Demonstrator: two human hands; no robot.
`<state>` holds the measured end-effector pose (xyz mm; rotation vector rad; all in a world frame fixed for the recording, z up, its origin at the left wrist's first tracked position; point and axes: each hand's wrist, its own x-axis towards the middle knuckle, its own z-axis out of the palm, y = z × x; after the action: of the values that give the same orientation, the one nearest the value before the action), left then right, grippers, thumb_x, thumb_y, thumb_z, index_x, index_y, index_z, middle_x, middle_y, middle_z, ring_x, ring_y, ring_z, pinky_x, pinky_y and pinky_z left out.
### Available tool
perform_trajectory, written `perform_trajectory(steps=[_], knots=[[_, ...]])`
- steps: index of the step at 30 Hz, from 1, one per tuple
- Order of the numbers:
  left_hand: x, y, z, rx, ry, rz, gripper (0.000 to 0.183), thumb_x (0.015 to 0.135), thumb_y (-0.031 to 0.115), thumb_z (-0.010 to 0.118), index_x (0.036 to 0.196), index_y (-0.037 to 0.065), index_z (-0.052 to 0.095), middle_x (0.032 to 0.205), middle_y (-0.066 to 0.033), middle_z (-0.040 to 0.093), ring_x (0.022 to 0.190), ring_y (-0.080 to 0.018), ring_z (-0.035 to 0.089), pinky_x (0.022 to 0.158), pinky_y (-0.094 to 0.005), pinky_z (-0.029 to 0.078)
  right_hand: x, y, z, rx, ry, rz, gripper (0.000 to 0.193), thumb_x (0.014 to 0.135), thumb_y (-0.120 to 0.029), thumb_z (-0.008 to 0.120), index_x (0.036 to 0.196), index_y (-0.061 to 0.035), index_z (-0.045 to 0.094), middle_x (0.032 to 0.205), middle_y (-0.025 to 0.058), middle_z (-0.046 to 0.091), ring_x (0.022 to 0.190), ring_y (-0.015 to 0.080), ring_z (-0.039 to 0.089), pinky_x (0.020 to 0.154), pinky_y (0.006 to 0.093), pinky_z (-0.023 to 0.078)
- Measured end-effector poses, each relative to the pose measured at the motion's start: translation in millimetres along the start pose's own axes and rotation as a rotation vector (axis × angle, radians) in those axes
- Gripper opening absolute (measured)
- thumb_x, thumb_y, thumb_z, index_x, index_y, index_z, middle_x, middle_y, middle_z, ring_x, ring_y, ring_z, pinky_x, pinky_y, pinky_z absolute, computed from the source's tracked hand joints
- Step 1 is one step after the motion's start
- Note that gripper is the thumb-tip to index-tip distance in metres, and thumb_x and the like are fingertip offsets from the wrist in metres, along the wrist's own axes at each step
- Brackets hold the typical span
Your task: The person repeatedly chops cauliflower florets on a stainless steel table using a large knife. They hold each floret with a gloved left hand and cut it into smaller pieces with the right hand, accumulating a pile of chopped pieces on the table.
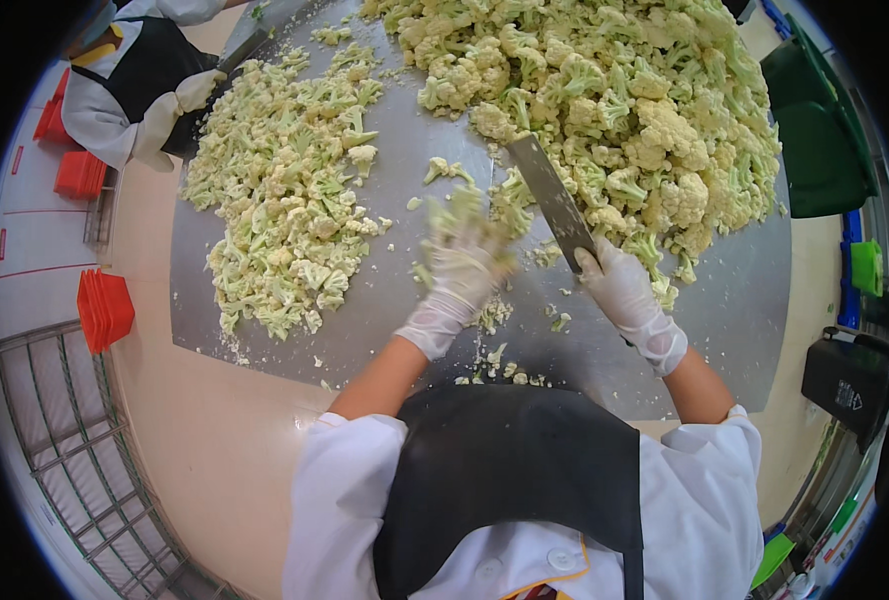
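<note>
My right hand (620, 287), in a whitish translucent glove, grips the handle of a broad-bladed knife (553, 195). The blade points up and to the left, beside a large heap of cauliflower florets (655, 130). My left hand (462, 268), gloved the same way, is blurred by motion over the metal table (365, 335). Smeared together with its fingers are pale green cauliflower pieces (457, 212), which it appears to hold; the exact grip is hard to make out. To its left spreads a pile of smaller cut cauliflower (285, 190).
At the far left, a co-worker's gloved hand (197, 90) is beside another knife (245, 50). Red bins (105, 308) and a wire rack (75, 440) stand left of the table. A dark green bin (815, 130) and a black bin (847, 380) are on the right. Crumbs litter the tabletop.
</note>
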<state>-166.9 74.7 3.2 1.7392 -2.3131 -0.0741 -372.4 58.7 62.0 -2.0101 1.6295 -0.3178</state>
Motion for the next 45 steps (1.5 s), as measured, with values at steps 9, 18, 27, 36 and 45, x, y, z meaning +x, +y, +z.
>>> perform_trajectory(steps=[9,18,27,36,45], knots=[[-36.0,-61.7,8.8,-0.089,0.166,-0.196,0.029,0.068,0.021,0.063,0.091,0.007,0.053,0.082,-0.0105,0.052,0.079,-0.0278,0.048,0.07,-0.0381,0.038,-40.5,0.1,18.1,-0.063,-0.076,-0.047,0.025,0.082,-0.029,0.047,0.079,-0.0045,0.048,0.053,0.0175,0.053,0.052,0.036,0.053,0.048,0.0438,0.042],[-1.1,-72.8,3.9,-0.177,0.392,-0.402,0.025,0.069,0.015,0.061,0.089,0.007,0.05,0.08,-0.0108,0.052,0.075,-0.0293,0.05,0.066,-0.0395,0.04,23.4,-54.8,40.6,-0.183,-0.104,-0.151,0.024,0.082,-0.026,0.046,0.078,-0.0035,0.051,0.056,0.0178,0.055,0.054,0.0347,0.056,0.051,0.0424,0.045],[4.6,-93.6,21.2,-0.241,0.224,-0.383,0.012,0.074,0.017,0.054,0.082,0.009,0.055,0.075,-0.0122,0.055,0.065,-0.0307,0.055,0.057,-0.0408,0.043,32.1,-64.1,47.6,-0.196,-0.214,-0.124,0.024,0.082,-0.027,0.045,0.079,-0.0031,0.05,0.061,0.0188,0.057,0.059,0.0355,0.057,0.054,0.0437,0.045],[12.0,-92.7,16.4,-0.317,0.101,-0.49,0.013,0.075,0.016,0.053,0.084,0.007,0.054,0.076,-0.0138,0.057,0.068,-0.0327,0.055,0.06,-0.0415,0.043,45.0,-68.0,47.3,-0.247,-0.364,-0.102,0.015,0.078,-0.012,0.044,0.082,-0.0005,0.051,0.071,0.0181,0.06,0.069,0.0332,0.059,0.061,0.0415,0.046],[5.5,-74.3,0.7,-0.153,0.199,-0.505,0.019,0.077,0.019,0.051,0.093,0.009,0.051,0.103,-0.0158,0.052,0.101,-0.032,0.047,0.08,-0.0432,0.037,36.0,-51.9,58.2,-0.035,-0.329,-0.061,0.031,0.083,-0.03,0.045,0.09,0.0002,0.051,0.065,0.0196,0.058,0.061,0.0355,0.057,0.059,0.0413,0.045]])
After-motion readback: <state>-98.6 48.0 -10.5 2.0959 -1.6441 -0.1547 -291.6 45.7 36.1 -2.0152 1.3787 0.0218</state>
